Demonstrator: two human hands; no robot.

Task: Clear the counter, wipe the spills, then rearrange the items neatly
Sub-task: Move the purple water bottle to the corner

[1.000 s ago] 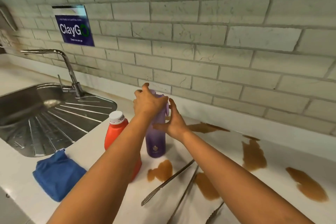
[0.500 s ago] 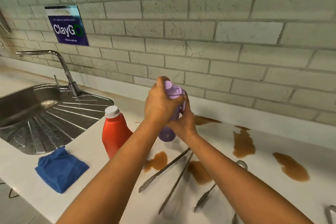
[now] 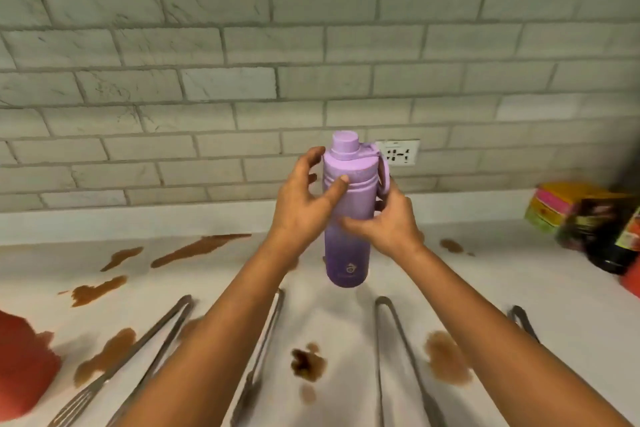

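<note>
A purple water bottle (image 3: 346, 256) is held upright above the white counter (image 3: 485, 288), near its back edge. My right hand (image 3: 384, 222) grips the bottle's middle from the right. My left hand (image 3: 304, 201) rests on its upper left side, thumb on the shoulder ring and fingers loosely spread. Brown spills (image 3: 197, 248) stain the counter to the left, in front and to the right. Metal tongs (image 3: 401, 350) lie on the counter under my arms. A red bottle (image 3: 20, 364) shows at the left edge.
More tongs (image 3: 145, 347) lie at lower left, and another utensil end (image 3: 523, 321) at right. A dark bottle (image 3: 613, 239) and colourful packets (image 3: 554, 204) stand at the far right. A wall socket (image 3: 398, 152) sits behind the purple bottle.
The purple bottle has been carried to the right and turned upright. My view has swung right, so the sink, blue cloth and most of the red bottle have left the frame.
</note>
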